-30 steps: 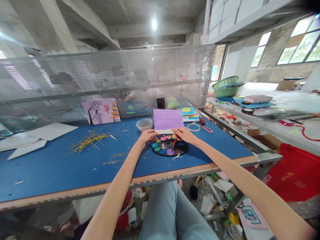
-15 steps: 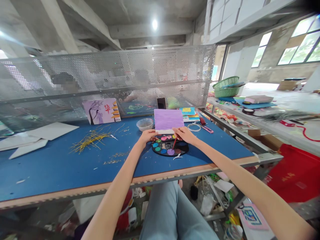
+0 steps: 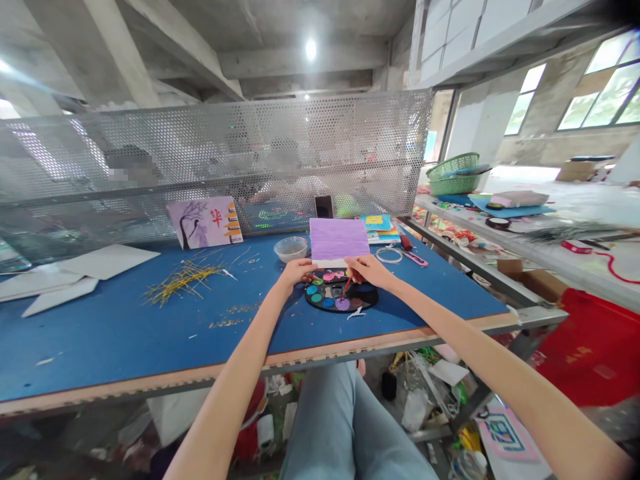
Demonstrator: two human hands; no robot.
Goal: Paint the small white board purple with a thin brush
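Note:
My right hand [image 3: 367,269] is closed on a thin red paintbrush [image 3: 347,287], its tip down at the purple pan of a black paint palette [image 3: 333,309]. With fingers pressed together, my left hand [image 3: 299,271] grips the lower left corner of a card [image 3: 339,239]. The card is painted purple, with a white strip along its lower edge, and tilts up behind the palette. Behind my left hand stands a clear plastic bowl [image 3: 291,249]. A white scrap [image 3: 357,313] touches the palette's front edge.
On the blue table [image 3: 170,347], yellow sticks [image 3: 185,280] and white boards [image 3: 107,261] lie left; a painted picture [image 3: 205,223] leans on the mesh screen [image 3: 200,147]. A phone [image 3: 323,206], booklets [image 3: 383,229] and a pink cutter [image 3: 417,259] are behind and right.
The brush in my right hand has tilted a little more, its tip still at the purple paint. My left hand and the card keep their places; the whole view has shifted very slightly.

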